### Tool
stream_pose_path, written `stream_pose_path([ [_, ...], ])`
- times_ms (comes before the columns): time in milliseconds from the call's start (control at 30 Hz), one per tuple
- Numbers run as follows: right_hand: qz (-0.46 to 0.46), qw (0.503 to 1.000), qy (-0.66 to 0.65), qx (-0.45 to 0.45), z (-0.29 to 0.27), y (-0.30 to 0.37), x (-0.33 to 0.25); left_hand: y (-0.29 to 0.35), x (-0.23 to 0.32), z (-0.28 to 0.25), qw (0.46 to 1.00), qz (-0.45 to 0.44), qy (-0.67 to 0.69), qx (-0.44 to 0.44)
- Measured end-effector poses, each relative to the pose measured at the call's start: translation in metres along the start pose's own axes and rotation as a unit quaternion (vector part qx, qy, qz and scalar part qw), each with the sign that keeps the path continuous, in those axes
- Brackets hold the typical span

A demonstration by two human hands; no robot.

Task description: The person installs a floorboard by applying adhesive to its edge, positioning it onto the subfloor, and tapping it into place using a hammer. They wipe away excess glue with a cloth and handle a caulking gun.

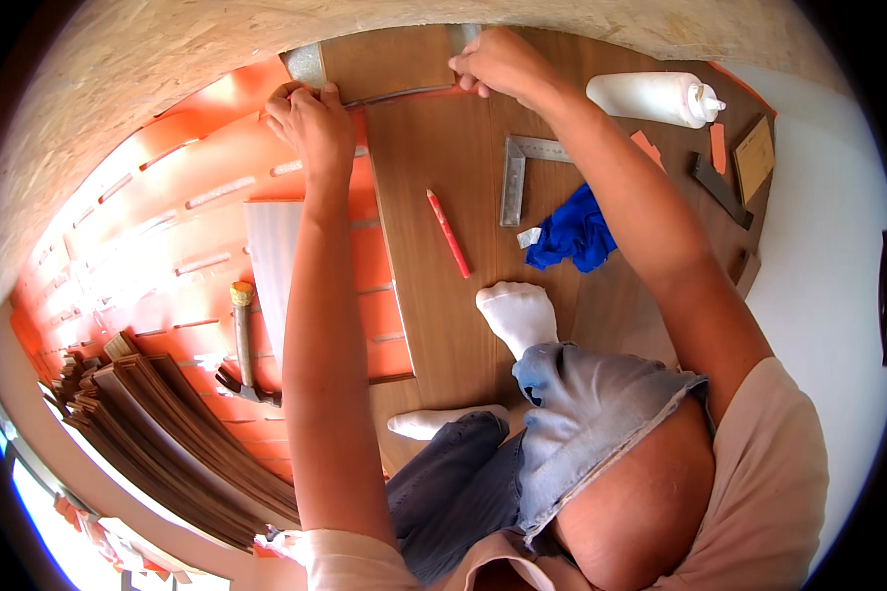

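Observation:
Both arms reach far forward to a short brown floorboard piece [389, 57] beside the chipboard wall. My left hand [310, 123] has its fingers curled at the piece's near left corner. At the opposite corner my right hand [503, 69] is closed in a pinch. A thin dark line, an edge or narrow gap, runs between the two hands. On the nearer side lie the fitted brown floorboards [434, 148]. A red pencil [448, 233] rests on them. Close to my right forearm are a metal try square [514, 177] and a crumpled blue cloth [574, 231].
A white squeeze bottle [650, 98] lies at the far right, near a dark bar [719, 190] and a small wood offcut [755, 160]. Orange slotted underlay [207, 231] covers the left side, with a hammer [244, 340] and stacked floorboards [168, 433] on it.

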State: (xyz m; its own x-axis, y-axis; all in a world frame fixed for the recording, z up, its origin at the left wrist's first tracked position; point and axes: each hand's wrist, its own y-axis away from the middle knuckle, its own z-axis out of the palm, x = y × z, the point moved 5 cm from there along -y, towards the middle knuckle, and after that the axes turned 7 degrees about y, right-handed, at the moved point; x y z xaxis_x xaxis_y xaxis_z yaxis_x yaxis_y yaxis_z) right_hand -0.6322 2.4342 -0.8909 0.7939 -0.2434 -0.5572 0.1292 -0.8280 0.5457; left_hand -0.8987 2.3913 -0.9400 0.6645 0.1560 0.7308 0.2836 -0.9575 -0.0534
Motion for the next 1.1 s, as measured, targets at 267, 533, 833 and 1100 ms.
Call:
stream_pose_path([
  [267, 0.047, 0.998, 0.027, -0.031, -0.004, -0.004, -0.011, -0.006, 0.002, 0.000, 0.999, -0.023, -0.032, -0.004],
  [533, 0.050, 0.995, -0.054, -0.062, 0.009, -0.017, 0.002, -0.004, -0.005, 0.002, 1.000, -0.011, 0.016, 0.022],
  [833, 0.036, 0.999, -0.026, -0.015, 0.001, -0.006, 0.002, 0.004, 0.019, 0.003, 0.999, -0.032, -0.017, -0.009],
  [1100, 0.015, 0.998, 0.035, -0.047, -0.006, 0.005, 0.007, 0.011, 0.028, 0.000, 0.999, -0.027, -0.014, -0.033],
])
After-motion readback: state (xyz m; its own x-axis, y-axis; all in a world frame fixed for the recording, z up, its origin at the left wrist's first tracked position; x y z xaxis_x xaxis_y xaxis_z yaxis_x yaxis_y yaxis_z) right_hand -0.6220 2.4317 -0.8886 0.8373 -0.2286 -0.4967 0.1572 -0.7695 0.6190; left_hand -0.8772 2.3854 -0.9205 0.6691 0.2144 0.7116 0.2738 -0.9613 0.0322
